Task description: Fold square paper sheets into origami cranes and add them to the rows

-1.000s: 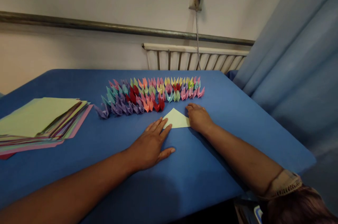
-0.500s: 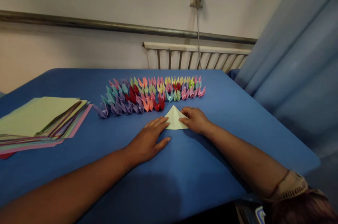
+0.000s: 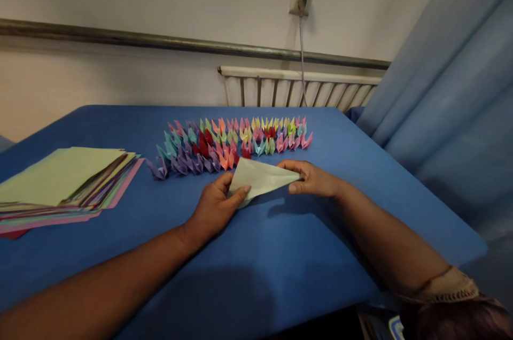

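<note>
A pale green sheet of folded origami paper (image 3: 260,178) is held between both hands, tilted and lifted a little off the blue surface. My left hand (image 3: 216,201) pinches its left side, thumb in front and fingers behind. At the paper's narrow right corner, my right hand (image 3: 315,178) is closed with thumb and fingers on it. Just beyond the paper stand rows of small folded paper cranes (image 3: 192,158) in purple, red, pink, teal, green and yellow. The paper's left edge hides part of a red crane in the front row.
A stack of coloured paper sheets (image 3: 68,174) lies at the left of the blue-covered table (image 3: 401,195). Behind it are a metal rail (image 3: 160,43), a radiator (image 3: 296,74) and a plugged-in cord (image 3: 301,46). A blue curtain (image 3: 449,94) hangs at the right.
The paper, a flat triangle on the table before, is now raised and turned, its narrow end pointing right. My left hand has gone from lying flat to pinching it; my right hand moved slightly right.
</note>
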`<state>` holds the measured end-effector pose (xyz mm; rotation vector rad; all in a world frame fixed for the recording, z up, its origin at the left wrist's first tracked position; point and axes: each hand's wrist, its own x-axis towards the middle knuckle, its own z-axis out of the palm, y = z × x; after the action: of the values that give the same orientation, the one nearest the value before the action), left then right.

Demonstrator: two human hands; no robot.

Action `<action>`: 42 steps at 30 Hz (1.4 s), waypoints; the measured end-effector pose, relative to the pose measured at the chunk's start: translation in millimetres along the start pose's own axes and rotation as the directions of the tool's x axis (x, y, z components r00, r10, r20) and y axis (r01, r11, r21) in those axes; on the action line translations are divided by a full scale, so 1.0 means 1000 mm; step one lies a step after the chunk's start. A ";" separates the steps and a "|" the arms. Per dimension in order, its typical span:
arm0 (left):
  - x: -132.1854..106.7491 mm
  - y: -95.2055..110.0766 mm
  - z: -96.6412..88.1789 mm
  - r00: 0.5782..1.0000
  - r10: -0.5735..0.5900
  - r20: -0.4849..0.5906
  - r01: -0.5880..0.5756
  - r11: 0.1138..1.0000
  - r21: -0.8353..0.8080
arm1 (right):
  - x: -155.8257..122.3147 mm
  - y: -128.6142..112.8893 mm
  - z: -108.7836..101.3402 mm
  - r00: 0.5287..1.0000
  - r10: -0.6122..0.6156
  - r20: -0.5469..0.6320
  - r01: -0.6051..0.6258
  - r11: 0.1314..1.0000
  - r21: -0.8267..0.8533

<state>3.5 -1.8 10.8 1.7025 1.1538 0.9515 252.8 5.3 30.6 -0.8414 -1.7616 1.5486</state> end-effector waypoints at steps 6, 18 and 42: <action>-0.003 0.011 0.006 0.986 -0.162 0.042 0.166 0.922 -0.350 | 0.001 0.003 -0.008 0.984 0.128 -0.120 -0.123 0.991 0.049; -0.008 0.004 0.004 0.966 0.015 0.257 -0.048 0.991 0.124 | 0.004 0.019 -0.029 0.858 0.349 -0.376 -0.503 0.717 -0.483; 0.009 -0.014 -0.002 0.930 0.257 0.263 -0.362 0.764 0.534 | -0.005 0.000 -0.006 0.977 0.191 0.095 -0.106 0.821 -0.561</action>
<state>0.2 10.4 -0.2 2.4835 1.1262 0.6466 260.6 4.3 30.5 -1.1875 -2.3604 1.2164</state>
